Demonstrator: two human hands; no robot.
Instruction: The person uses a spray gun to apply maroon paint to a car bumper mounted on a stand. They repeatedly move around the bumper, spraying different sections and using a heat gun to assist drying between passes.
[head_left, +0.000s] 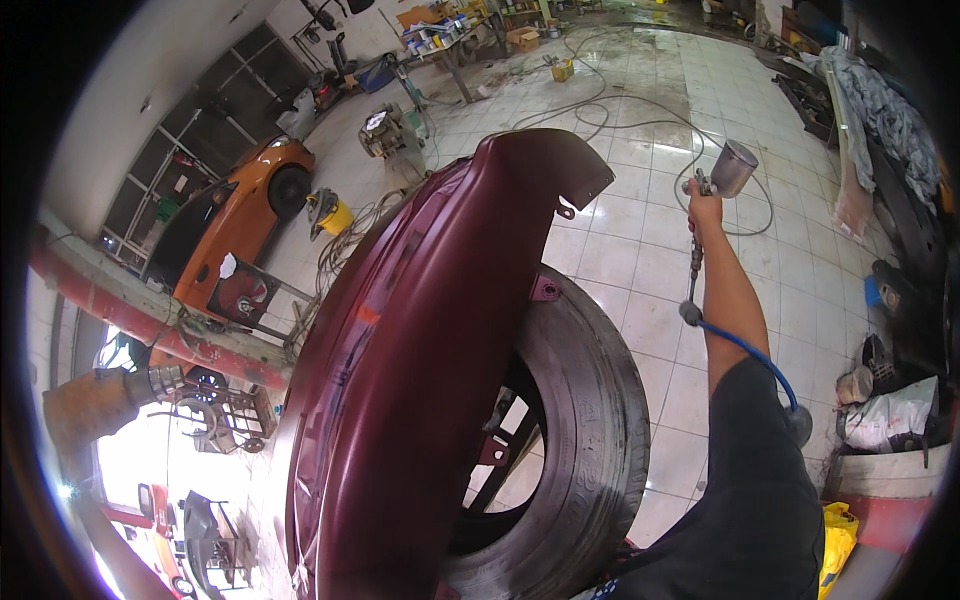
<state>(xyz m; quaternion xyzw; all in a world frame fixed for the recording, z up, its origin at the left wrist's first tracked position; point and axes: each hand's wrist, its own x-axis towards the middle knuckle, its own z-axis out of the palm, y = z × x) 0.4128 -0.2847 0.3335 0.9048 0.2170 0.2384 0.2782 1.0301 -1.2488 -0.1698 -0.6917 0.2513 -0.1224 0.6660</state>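
My right hand (706,214) is closed around the handle of a paint spray gun (737,168) with a grey metal cup on top. Its arm is stretched out over the tiled floor, right of a dark red car fender (430,340). From the gun's lower end a blue air hose (752,350) runs back along my forearm. The gun is apart from the fender. Under the fender sits a worn black tyre (600,410); strips of masking (375,300) run along the panel's left side. My left hand is out of view.
An orange car (235,225) stands at the left, with a yellow bucket (336,215) near it. A long thin hose (605,97) loops over the floor. Crumpled plastic sheeting (880,100) and a white sack (890,415) line the right side. A cluttered workbench (445,45) stands far back.
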